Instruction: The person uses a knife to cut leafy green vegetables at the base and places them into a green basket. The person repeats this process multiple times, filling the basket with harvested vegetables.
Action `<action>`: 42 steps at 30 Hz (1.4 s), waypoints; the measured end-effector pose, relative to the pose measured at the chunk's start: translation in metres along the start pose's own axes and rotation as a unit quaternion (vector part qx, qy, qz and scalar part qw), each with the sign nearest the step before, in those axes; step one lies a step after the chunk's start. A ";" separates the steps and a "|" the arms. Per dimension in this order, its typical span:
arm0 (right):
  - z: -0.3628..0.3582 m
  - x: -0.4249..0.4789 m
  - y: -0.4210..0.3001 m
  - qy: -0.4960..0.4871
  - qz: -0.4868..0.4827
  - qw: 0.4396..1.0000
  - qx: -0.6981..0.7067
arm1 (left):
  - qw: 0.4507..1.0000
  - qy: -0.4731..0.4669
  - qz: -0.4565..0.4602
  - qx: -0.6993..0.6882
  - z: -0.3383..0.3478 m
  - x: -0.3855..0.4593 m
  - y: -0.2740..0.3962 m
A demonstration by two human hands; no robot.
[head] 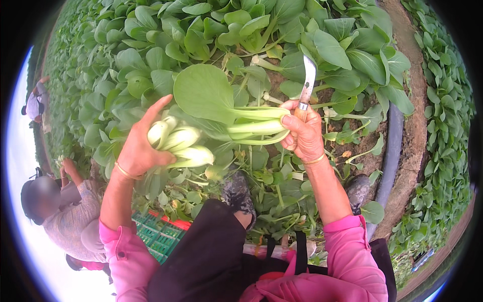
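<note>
Several trimmed bok choy heads point(181, 140) are bunched in my left hand point(140, 145), their pale stem ends facing right and their leaves hanging below. My right hand point(303, 130) grips a curved harvesting knife point(308, 77) by its wooden handle, the blade pointing up and away. Between the thumb and fingers of that same hand are the pale stalks of loose bok choy leaves point(256, 124). One broad green leaf of these reaches left, close to the bunch. Cut stalks and fallen leaves point(279, 185) cover the soil beneath both hands.
Standing bok choy plants point(241, 30) fill the bed ahead. A grey hose point(393, 139) runs along the right beside a bare soil path point(409, 105). Green and red plastic crates point(158, 234) sit at lower left. A crouching person point(71, 215) works at left; another person point(37, 99) is farther off.
</note>
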State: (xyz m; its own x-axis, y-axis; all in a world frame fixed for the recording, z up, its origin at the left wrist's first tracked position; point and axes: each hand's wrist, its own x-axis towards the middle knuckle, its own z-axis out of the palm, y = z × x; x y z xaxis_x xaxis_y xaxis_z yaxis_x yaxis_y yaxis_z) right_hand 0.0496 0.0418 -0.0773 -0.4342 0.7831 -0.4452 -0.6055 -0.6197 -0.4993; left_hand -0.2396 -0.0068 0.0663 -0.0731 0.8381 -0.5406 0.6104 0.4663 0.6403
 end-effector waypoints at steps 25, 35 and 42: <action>0.050 0.014 0.045 0.056 0.108 0.993 0.006 | 0.993 -0.039 0.081 -0.074 0.039 0.047 -0.016; 0.027 0.034 0.054 0.089 0.082 0.987 -0.108 | 0.986 -0.079 0.054 0.139 0.018 0.058 0.016; 0.007 0.100 0.041 0.152 0.105 0.971 -0.150 | 0.864 -0.134 0.149 0.462 0.049 0.128 0.075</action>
State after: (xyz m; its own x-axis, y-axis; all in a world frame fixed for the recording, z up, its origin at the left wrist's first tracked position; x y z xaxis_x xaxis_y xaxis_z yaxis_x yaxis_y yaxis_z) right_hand -0.0233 0.0946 -0.1370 -0.2831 0.6147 -0.7362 -0.2838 -0.7869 -0.5479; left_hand -0.1641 0.1216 0.0186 0.3059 0.7282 -0.6134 0.9486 -0.2882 0.1309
